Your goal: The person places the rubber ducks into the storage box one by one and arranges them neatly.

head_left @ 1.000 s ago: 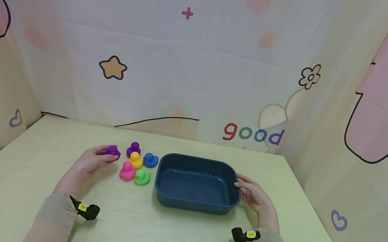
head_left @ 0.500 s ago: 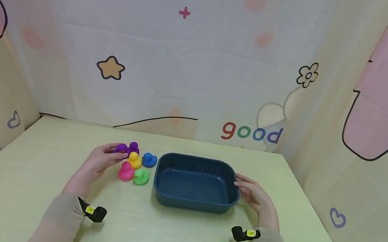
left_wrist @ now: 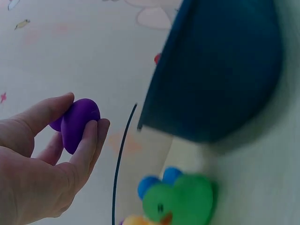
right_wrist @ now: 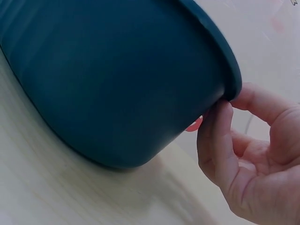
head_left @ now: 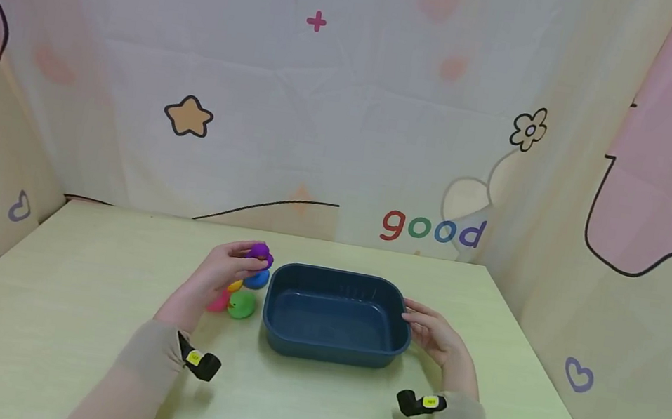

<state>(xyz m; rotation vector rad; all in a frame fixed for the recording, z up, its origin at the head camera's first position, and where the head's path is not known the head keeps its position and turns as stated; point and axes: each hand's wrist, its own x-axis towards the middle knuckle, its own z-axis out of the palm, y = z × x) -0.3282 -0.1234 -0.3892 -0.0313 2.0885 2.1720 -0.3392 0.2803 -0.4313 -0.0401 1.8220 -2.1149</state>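
Note:
A purple rubber duck [left_wrist: 80, 123] is pinched between the thumb and fingers of my left hand [head_left: 223, 268], held up just left of the dark blue bin [head_left: 332, 355]. Below that hand, a green rubber duck [head_left: 242, 304], a blue one [head_left: 257, 279], a pink one [head_left: 218, 303] and a yellow one [head_left: 235, 285] cluster on the table, partly covered by the hand. My right hand [head_left: 438, 335] grips the bin's right rim; the right wrist view has its thumb and curled fingers at the rim [right_wrist: 233, 84]. The inside of the bin shows bare.
The pale table [head_left: 297, 410] carries the bin near its middle. A printed cloth backdrop [head_left: 346, 133] rises behind the table, with more cloth at both sides. A black wrist camera [head_left: 201, 362] sits on the left sleeve, another [head_left: 420, 403] on the right.
My left hand has carried the purple duck rightward, over the cluster and close to the bin's left end. My right hand has stayed at the rim.

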